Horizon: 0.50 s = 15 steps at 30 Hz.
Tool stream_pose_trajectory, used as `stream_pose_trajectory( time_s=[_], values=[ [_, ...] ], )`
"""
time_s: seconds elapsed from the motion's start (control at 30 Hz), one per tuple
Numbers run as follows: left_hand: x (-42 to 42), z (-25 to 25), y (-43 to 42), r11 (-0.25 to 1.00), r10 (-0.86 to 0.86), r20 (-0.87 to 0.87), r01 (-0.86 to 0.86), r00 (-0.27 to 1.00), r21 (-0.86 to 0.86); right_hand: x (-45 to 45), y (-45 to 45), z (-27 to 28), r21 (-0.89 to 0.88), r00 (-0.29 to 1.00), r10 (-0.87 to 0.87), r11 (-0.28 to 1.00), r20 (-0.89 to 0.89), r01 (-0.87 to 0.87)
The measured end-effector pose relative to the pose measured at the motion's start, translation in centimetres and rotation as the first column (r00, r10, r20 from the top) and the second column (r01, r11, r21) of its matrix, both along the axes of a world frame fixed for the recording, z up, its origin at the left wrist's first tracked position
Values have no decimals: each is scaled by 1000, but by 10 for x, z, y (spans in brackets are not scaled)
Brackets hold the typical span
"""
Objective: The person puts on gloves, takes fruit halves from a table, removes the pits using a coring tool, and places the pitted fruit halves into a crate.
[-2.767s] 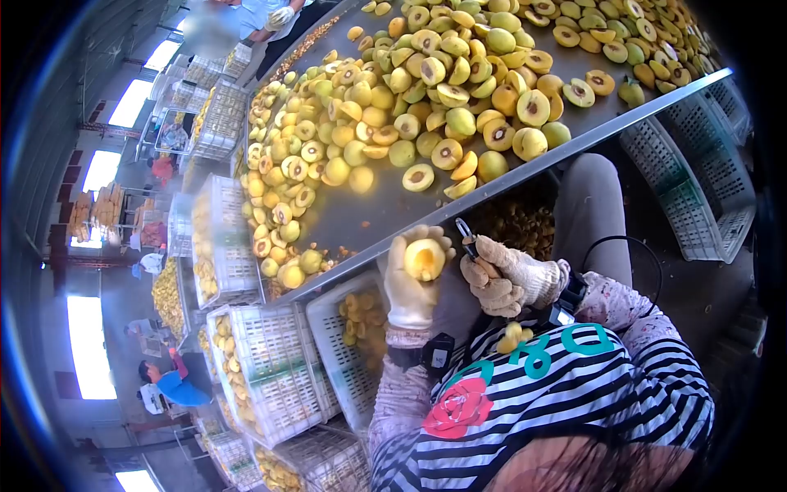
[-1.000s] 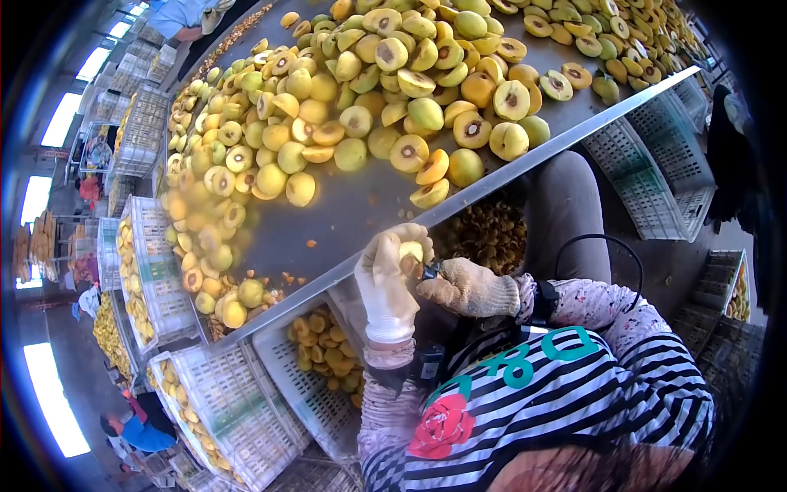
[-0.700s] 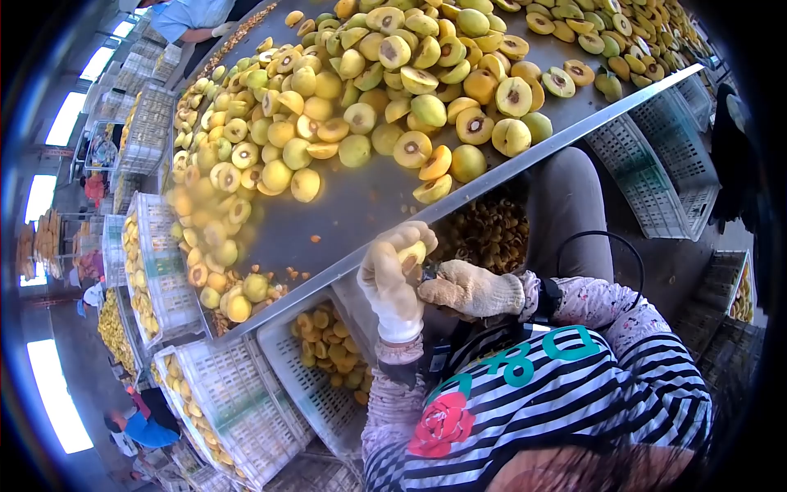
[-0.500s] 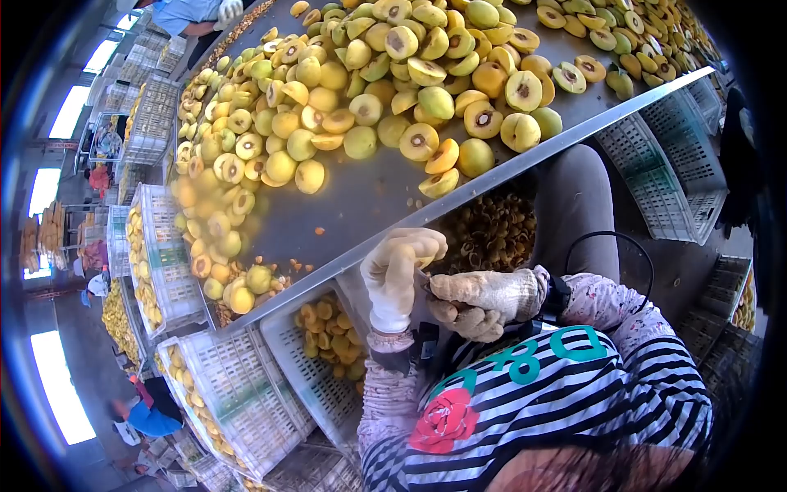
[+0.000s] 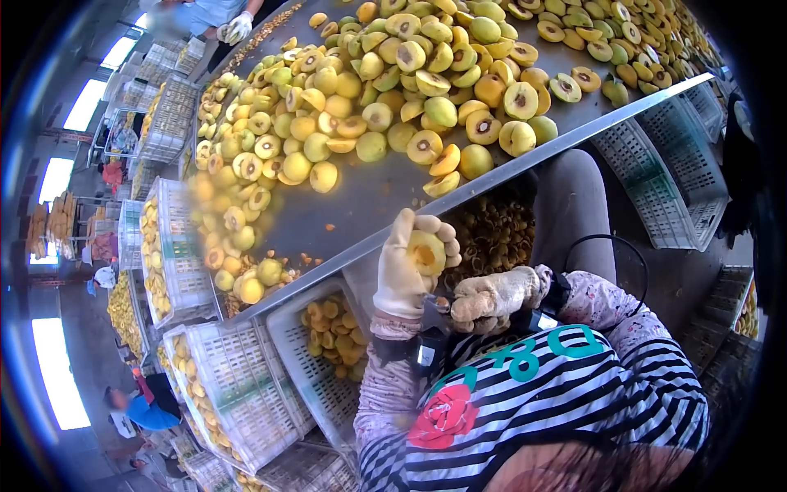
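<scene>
My left hand (image 5: 406,266), in a pale glove, is wrapped round a halved yellow fruit (image 5: 427,252), its hollowed cut face turned up. Just to the right, my right hand (image 5: 494,298), in a knitted glove, is closed round a small metal tool (image 5: 441,303) whose tip sticks out toward the left palm. Most of the tool is hidden by the fingers. Both hands are in front of the edge of a metal table (image 5: 352,205), which bears a large heap of halved yellow-green fruit (image 5: 373,115).
A white crate (image 5: 283,328) with fruit halves stands left of my lap, beside more filled crates (image 5: 238,394). Dark scraps (image 5: 500,234) lie below the table edge. White crates (image 5: 656,176) stand at right. A co-worker's gloved hand (image 5: 238,29) is at the upper left.
The left hand has opened out from its curled grip, so the fruit's cut face shows. My right hand has turned, with the tool's tip now visible. The view has shifted slightly.
</scene>
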<state>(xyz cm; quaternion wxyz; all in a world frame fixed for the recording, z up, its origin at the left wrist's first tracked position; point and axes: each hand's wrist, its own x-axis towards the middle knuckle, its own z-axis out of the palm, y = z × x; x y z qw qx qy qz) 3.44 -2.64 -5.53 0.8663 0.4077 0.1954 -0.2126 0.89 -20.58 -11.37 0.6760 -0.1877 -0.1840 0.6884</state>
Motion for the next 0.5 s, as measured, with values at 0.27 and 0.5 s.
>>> stream_pose_trajectory(
  time_s=[0.27, 0.5],
  values=[
    [-18, 20, -22, 884, 80, 318, -215, 945, 416, -12, 4, 48, -416, 814, -377, 717, 443, 559],
    [-6, 19, -19, 900, -312, 240, 205, 919, 384, -4, -12, 38, -335, 848, -275, 829, 454, 448]
  ],
)
